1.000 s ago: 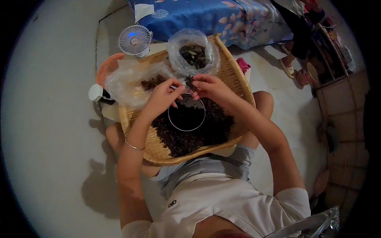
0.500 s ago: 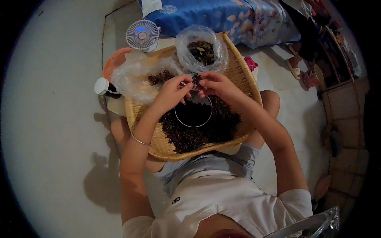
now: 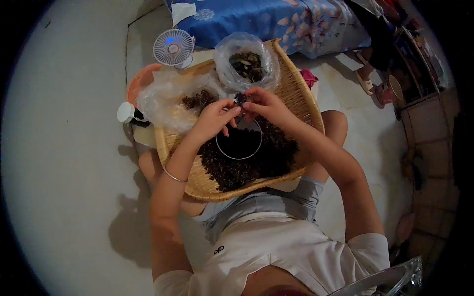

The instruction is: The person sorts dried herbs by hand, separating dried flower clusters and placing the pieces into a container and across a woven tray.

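One small dark clump (image 3: 240,98) at my fingertips, over the far rim of a round, thin pale-rimmed bowl (image 3: 239,159). Right hand (image 3: 266,107) pinches it; left hand (image 3: 218,117) curled close, can't tell if gripping. Bowl sits amid a loose blackish heap (image 3: 222,175) in a yellow woven basket (image 3: 302,101). Beyond: clear plastic bag (image 3: 271,69), greenish-brown leafy bits (image 3: 247,66) inside.

Over the far rim of a round container (image 3: 239,159), the right hand (image 3: 269,107) pinched a dark cluster (image 3: 240,98), the left hand (image 3: 216,119) close beside it. Dark pieces (image 3: 222,172) lay around the container in a woven tray (image 3: 312,101). An open bag (image 3: 224,61) of leaves (image 3: 247,67) stood far, a white fan (image 3: 174,48) far left.
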A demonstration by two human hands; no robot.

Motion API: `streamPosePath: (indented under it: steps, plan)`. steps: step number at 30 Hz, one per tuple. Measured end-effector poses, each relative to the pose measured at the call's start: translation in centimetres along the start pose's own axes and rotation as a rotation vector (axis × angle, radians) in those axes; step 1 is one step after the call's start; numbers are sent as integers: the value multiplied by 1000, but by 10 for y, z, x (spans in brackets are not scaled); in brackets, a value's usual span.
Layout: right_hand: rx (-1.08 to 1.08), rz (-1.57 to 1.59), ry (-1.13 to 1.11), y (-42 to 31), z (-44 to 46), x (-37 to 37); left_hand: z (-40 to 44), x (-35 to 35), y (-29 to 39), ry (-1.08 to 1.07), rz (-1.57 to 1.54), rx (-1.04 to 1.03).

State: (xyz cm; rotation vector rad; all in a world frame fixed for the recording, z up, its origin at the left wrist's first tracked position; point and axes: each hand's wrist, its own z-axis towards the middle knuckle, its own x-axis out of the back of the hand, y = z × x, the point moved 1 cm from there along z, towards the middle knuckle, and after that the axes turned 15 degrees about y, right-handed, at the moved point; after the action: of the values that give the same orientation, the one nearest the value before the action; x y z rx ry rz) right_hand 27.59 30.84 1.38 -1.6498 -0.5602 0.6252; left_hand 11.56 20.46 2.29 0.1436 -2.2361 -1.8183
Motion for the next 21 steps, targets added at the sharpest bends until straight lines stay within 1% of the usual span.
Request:
streamPosePath:
  steps: [3, 7, 15, 21]
  plan:
    - [22, 45, 1, 4, 2, 0, 0, 0, -1, 10, -3, 9]
    - [33, 17, -2, -2, -3, -2, -1, 0, 1, 31, -8, -5]
    - [57, -5, -24, -2, 0, 0, 0, 1, 1, 1, -27, 5]
    - [-15, 87, -9, -3, -3, 0, -1, 5, 4, -16, 34, -5]
